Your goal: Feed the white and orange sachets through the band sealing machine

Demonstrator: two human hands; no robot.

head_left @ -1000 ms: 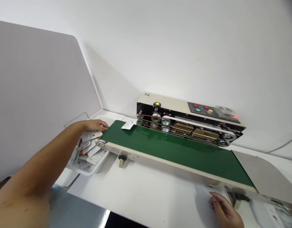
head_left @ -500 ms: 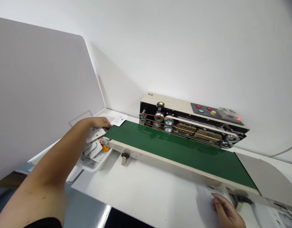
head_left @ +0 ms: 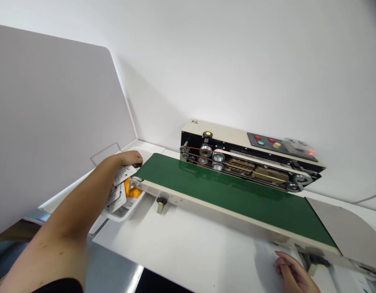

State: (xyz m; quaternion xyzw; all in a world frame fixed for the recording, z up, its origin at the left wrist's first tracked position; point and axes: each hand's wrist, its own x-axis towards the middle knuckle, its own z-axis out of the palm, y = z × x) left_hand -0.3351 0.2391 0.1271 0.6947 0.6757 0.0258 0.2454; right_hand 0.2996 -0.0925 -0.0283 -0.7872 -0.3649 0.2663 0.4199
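Note:
My left hand (head_left: 131, 158) is at the far left, over the white plastic bin (head_left: 126, 215) beside the belt's end. Its fingers curl downward, and what they hold is hidden. In the bin lie several white printed packets (head_left: 119, 197) and an orange packet (head_left: 134, 192). The green conveyor belt (head_left: 218, 187) runs from the bin's edge to the right, with no packet on it. My right hand (head_left: 296, 276) hovers low at the right, in front of the belt, loosely bent with nothing visible in it.
Behind the belt stands a band sealing machine (head_left: 218, 127) with exposed wheels and a button panel (head_left: 267, 142); a red light glows on it. A grey plate (head_left: 340, 215) adjoins the belt's right end. A tall grey partition (head_left: 53, 114) rises at the left, and black-and-yellow knobs (head_left: 161, 201) project below the belt.
The white packet by the belt's left end has gone from sight, and my left hand has drawn in over the bin. More orange shows among the packets. My right hand has barely moved.

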